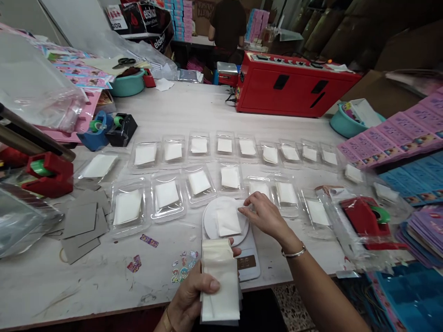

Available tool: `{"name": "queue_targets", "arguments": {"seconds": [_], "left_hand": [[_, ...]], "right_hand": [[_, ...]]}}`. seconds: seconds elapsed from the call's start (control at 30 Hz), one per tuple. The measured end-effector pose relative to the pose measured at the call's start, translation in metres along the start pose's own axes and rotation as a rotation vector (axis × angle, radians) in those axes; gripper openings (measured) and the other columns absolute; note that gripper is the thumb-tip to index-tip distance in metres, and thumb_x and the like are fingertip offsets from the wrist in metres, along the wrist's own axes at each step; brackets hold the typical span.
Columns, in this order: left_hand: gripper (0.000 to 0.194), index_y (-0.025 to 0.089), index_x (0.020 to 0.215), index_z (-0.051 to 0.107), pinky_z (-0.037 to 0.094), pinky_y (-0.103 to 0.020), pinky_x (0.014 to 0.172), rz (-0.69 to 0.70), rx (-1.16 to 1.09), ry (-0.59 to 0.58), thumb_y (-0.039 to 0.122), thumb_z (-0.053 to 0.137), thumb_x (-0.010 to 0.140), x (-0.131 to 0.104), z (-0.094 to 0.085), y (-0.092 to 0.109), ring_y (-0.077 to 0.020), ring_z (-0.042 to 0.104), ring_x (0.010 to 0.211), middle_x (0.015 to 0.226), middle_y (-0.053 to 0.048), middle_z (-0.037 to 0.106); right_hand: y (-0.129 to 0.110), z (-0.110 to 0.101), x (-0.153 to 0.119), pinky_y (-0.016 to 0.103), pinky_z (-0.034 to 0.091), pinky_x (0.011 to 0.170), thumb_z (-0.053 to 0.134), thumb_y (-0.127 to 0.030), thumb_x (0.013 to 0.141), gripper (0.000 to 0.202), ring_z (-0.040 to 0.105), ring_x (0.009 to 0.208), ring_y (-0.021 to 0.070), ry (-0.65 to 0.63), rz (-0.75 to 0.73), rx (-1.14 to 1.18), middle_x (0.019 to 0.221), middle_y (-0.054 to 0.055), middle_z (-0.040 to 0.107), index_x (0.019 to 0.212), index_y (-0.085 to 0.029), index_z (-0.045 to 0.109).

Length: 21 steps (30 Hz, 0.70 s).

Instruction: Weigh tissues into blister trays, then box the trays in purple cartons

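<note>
My left hand (194, 288) is closed around a stack of thin whitish sheets (220, 286), held upright in front of the table edge with the thumb across its face. A white kitchen scale (248, 235) stands just beyond it, carrying a small pile of white sheets (229, 222). Over the scale's right rim hovers my right hand (265, 212), fingers bent and slightly apart, with nothing visible in them. Two curved rows of transparent plastic trays (168, 213) spread behind the scale, each with a small white stack such as this one (128, 206).
Grey cards (81, 219) and small stickers (183, 265) lie left of the scale. Tape dispensers (48, 170) stand at the left, another red one (363, 221) at the right. A large red machine (294, 85) is at the back. A person (228, 23) is beyond it. Pink boxes (391, 133) line the right.
</note>
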State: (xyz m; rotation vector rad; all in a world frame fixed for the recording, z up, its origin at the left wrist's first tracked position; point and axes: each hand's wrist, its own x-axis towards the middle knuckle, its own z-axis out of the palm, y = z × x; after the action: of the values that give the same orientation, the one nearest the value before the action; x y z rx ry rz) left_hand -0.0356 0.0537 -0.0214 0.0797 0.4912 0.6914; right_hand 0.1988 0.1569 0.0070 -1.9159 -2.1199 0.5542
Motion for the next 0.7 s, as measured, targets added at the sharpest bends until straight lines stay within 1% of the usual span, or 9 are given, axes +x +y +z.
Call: {"name": "queue_targets", "arguments": {"seconds": [0.1,0.2,0.33,0.4,0.43,0.5,0.53,0.6,0.7], "left_hand": [[0.098,0.020,0.147,0.045,0.054,-0.031,0.068,-0.019,0.051,-0.010,0.012,0.072,0.054,0.003,0.001,-0.003,-0.0234,0.069,0.084,0.114,-0.012,0.074],[0.100,0.018,0.148,0.044,0.054,-0.031,0.067,-0.014,0.068,0.004,0.014,0.072,0.052,0.005,-0.001,-0.005,-0.0248,0.069,0.084,0.109,-0.011,0.074],[0.103,0.019,0.150,0.041,0.052,-0.029,0.065,-0.017,0.070,0.040,0.014,0.072,0.051,0.006,-0.005,-0.004,-0.0238,0.068,0.083,0.107,-0.011,0.074],[0.104,0.018,0.151,0.039,0.053,-0.029,0.064,-0.034,0.072,0.049,0.015,0.073,0.052,0.006,-0.004,-0.003,-0.0231,0.068,0.080,0.109,-0.013,0.074],[0.105,0.019,0.151,0.039,0.053,-0.030,0.063,-0.038,0.071,0.050,0.015,0.073,0.052,0.006,-0.003,-0.003,-0.0228,0.068,0.079,0.112,-0.013,0.073],[0.107,0.021,0.152,0.037,0.053,-0.030,0.063,-0.025,0.063,0.050,0.015,0.073,0.051,0.006,0.000,-0.002,-0.0220,0.067,0.079,0.122,-0.013,0.070],[0.108,0.023,0.152,0.037,0.052,-0.029,0.063,-0.012,0.058,0.057,0.014,0.073,0.050,0.006,0.003,-0.001,-0.0221,0.067,0.081,0.126,-0.013,0.068],[0.109,0.026,0.152,0.037,0.052,-0.028,0.066,0.010,0.049,0.085,0.012,0.074,0.050,0.008,0.006,-0.001,-0.0231,0.067,0.088,0.131,-0.010,0.066],[0.107,0.025,0.151,0.038,0.052,-0.030,0.074,0.008,0.036,0.112,0.014,0.075,0.051,0.012,0.009,-0.001,-0.0262,0.067,0.098,0.126,-0.010,0.068]], "right_hand": [[-0.006,-0.001,0.005,0.031,0.046,0.075,0.064,-0.026,0.090,0.015,0.060,0.092,0.0213,-0.084,-0.001,0.048,0.089,0.002,0.061,0.077,-0.022,0.058],[-0.019,-0.004,0.010,0.030,0.045,0.076,0.063,-0.022,0.090,0.015,0.058,0.089,0.0194,-0.108,-0.082,0.090,0.089,0.002,0.061,0.077,-0.021,0.057],[-0.031,-0.003,0.020,0.032,0.042,0.075,0.061,-0.019,0.091,0.014,0.055,0.087,0.0204,-0.115,-0.182,-0.013,0.089,0.004,0.060,0.078,-0.020,0.058],[-0.033,-0.003,0.026,0.033,0.042,0.076,0.061,-0.017,0.089,0.006,0.055,0.089,0.0215,-0.126,-0.215,-0.066,0.092,0.005,0.061,0.084,-0.019,0.060],[-0.034,-0.003,0.028,0.033,0.042,0.078,0.062,-0.017,0.089,0.003,0.055,0.092,0.0221,-0.134,-0.231,-0.071,0.096,0.006,0.062,0.090,-0.019,0.061],[-0.035,-0.005,0.033,0.034,0.043,0.082,0.065,-0.020,0.088,0.016,0.055,0.098,0.0234,-0.156,-0.261,-0.054,0.104,0.008,0.062,0.104,-0.018,0.061],[-0.036,-0.006,0.035,0.034,0.043,0.083,0.066,-0.022,0.088,0.021,0.055,0.100,0.0239,-0.175,-0.270,-0.050,0.107,0.008,0.062,0.108,-0.017,0.061],[-0.039,-0.010,0.040,0.034,0.043,0.082,0.067,-0.025,0.088,0.021,0.056,0.100,0.0244,-0.242,-0.274,-0.080,0.107,0.009,0.062,0.106,-0.017,0.062],[-0.046,-0.013,0.046,0.033,0.041,0.079,0.067,-0.029,0.088,0.015,0.057,0.096,0.0243,-0.371,-0.278,-0.156,0.105,0.009,0.063,0.097,-0.017,0.063]]}}
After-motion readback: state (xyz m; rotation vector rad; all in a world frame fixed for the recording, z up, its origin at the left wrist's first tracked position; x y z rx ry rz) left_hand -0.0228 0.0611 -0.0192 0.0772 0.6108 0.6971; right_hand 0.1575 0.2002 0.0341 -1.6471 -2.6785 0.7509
